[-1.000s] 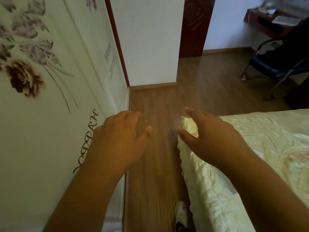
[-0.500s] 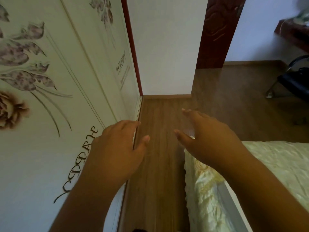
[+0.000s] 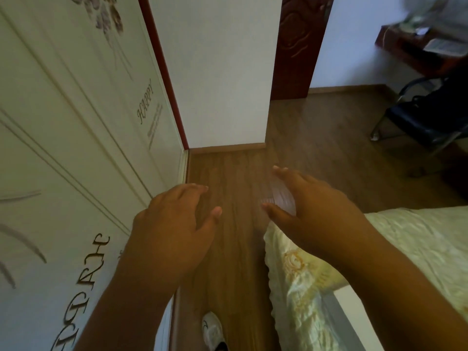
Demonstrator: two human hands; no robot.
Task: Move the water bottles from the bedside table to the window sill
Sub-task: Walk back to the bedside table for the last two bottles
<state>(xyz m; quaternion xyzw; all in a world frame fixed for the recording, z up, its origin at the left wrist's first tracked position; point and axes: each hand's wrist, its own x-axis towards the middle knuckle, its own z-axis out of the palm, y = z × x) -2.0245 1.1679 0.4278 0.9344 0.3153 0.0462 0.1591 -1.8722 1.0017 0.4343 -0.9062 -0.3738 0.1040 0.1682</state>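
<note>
Hands reach forward over a narrow strip of wooden floor (image 3: 228,178) as a person walks between a wardrobe and a bed. The right hand (image 3: 311,214) appears to carry a clear, ribbed water bottle (image 3: 282,197), fingers and thumb spread wide around it; the bottle is blurred and largely hidden behind the hand, so the grip itself is hard to make out. The left hand (image 3: 172,229) is loosely spread, fingers gently bent; whether it has anything beneath the palm cannot be told. To the left stands a pale wardrobe door (image 3: 76,138) printed with flowers and the word "HAPPY"; to the right lies the bed (image 3: 415,249) under a cream embossed cover, and a white shoe (image 3: 212,330) shows below. Neither bedside bench nor window sill is in view, so the task looks mid-way at best: a bottle apparently in transit, its delivery still ahead.
</note>
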